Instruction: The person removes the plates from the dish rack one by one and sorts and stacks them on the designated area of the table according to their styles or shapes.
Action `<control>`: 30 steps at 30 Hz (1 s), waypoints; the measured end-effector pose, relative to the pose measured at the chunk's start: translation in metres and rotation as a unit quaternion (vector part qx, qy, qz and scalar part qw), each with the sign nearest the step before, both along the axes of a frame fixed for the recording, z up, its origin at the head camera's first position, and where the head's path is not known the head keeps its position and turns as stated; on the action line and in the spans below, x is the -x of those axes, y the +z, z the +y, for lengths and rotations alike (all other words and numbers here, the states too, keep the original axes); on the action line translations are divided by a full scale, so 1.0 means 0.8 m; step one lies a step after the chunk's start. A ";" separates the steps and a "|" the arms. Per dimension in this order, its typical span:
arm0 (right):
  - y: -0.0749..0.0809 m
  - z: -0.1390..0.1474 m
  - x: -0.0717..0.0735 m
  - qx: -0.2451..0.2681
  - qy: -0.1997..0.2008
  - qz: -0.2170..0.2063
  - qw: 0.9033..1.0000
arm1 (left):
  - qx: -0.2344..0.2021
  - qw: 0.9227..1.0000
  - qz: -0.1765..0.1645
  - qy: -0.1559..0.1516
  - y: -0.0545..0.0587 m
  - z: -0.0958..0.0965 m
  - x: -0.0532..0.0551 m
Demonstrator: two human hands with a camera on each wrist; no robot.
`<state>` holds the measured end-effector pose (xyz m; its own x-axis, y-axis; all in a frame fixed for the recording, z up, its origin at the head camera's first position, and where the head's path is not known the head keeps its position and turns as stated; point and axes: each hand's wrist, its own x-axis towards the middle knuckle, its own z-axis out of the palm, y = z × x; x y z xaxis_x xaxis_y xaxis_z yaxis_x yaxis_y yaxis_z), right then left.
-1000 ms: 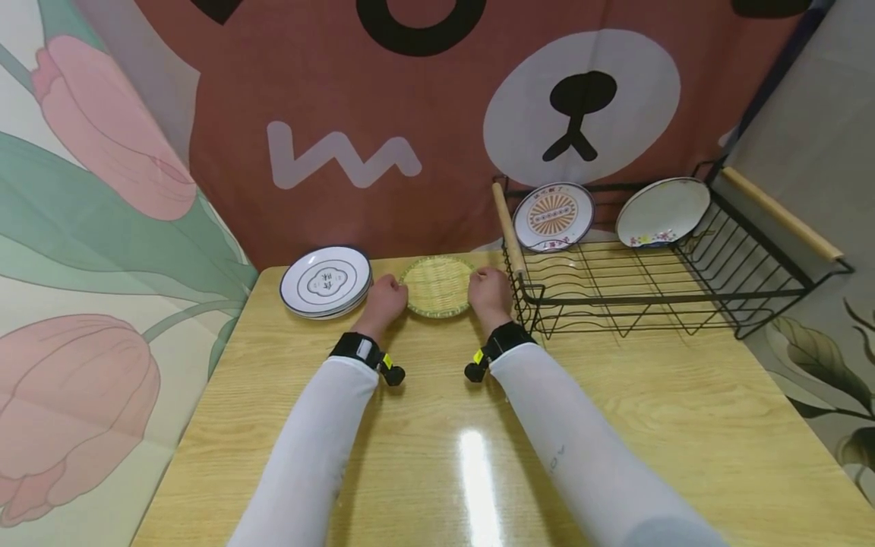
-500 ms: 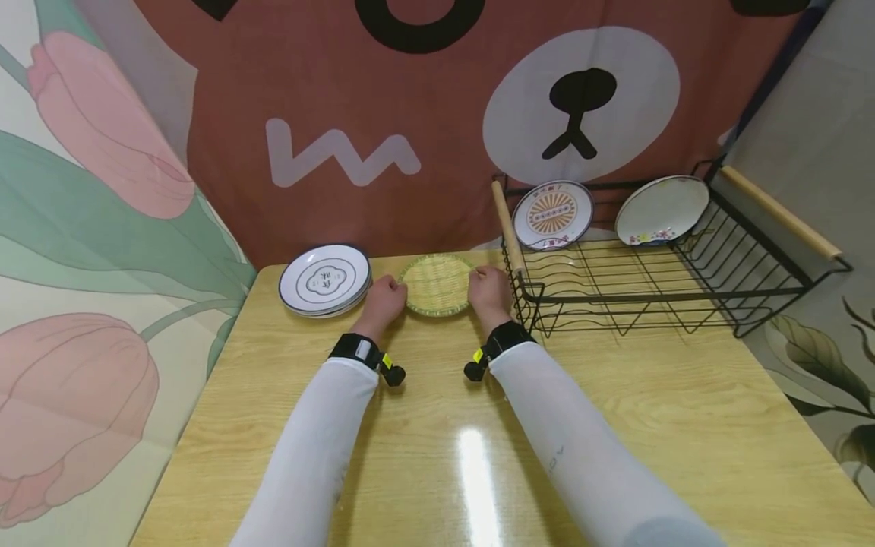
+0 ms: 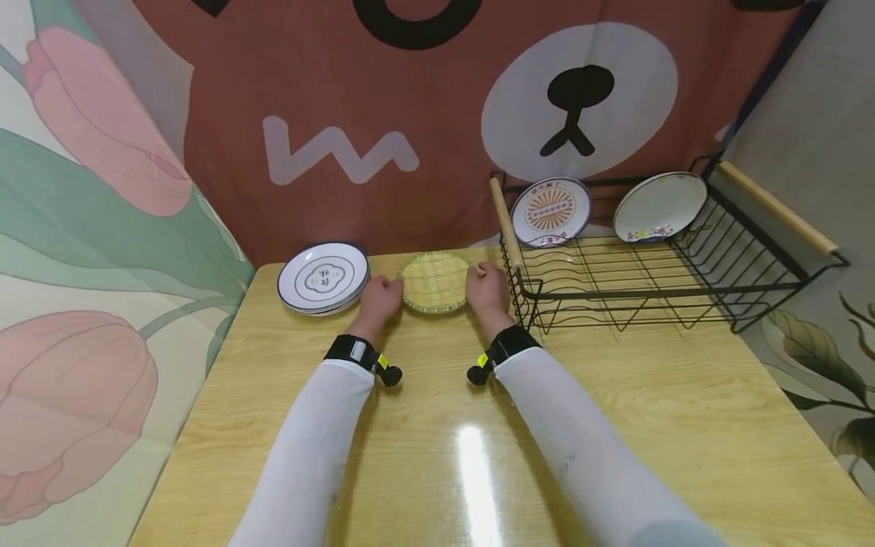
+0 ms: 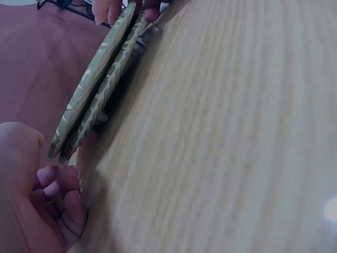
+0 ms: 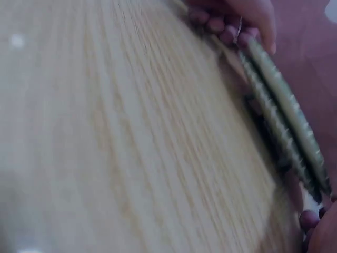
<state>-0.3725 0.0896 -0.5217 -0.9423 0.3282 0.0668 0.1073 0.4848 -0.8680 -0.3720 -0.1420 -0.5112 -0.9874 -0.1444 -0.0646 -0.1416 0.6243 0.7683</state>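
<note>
A round woven bamboo tray (image 3: 436,282) is at the back of the table between both hands. My left hand (image 3: 380,302) pinches its left edge, fingers curled. Across from it, my right hand (image 3: 488,292) grips the right edge with thumb and curled fingers. In the left wrist view two braided rims (image 4: 97,84) run one over the other, with a dark gap below them above the wood. The right wrist view also has the paired rims (image 5: 284,116), slightly blurred. What causes the gap underneath is too dark to tell.
A stack of white plates (image 3: 323,279) with blue rims stands left of the left hand. Close to the right hand is a black wire dish rack (image 3: 636,292) with wooden handles. It holds a patterned plate (image 3: 551,213) and a pale plate (image 3: 660,207). A printed cloth (image 3: 328,76) hangs behind.
The head view has tilted slightly, shifting everything a little up and left. Both hands keep their hold on the woven tray, in nearly the same place.
</note>
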 end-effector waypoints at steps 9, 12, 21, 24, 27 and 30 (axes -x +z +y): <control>0.023 -0.008 -0.075 -0.046 0.145 0.072 0.986 | -0.126 0.991 0.044 0.017 -0.003 -0.014 -0.035; 0.058 -0.004 -0.111 -0.071 0.216 0.098 0.969 | -0.202 0.979 0.041 -0.001 0.012 -0.013 -0.055; 0.188 0.039 -0.175 -0.068 0.418 0.219 0.879 | -0.307 0.950 0.046 -0.026 0.063 0.014 -0.128; 0.221 0.061 -0.159 -0.105 0.409 0.252 0.871 | -0.336 0.941 0.040 -0.029 0.068 0.029 -0.143; 0.251 0.084 -0.131 -0.146 0.381 0.227 0.884 | -0.347 0.936 0.034 -0.038 0.067 0.040 -0.151; 0.274 0.110 -0.091 -0.187 0.354 0.181 0.898 | -0.354 0.934 0.034 -0.042 0.064 0.046 -0.154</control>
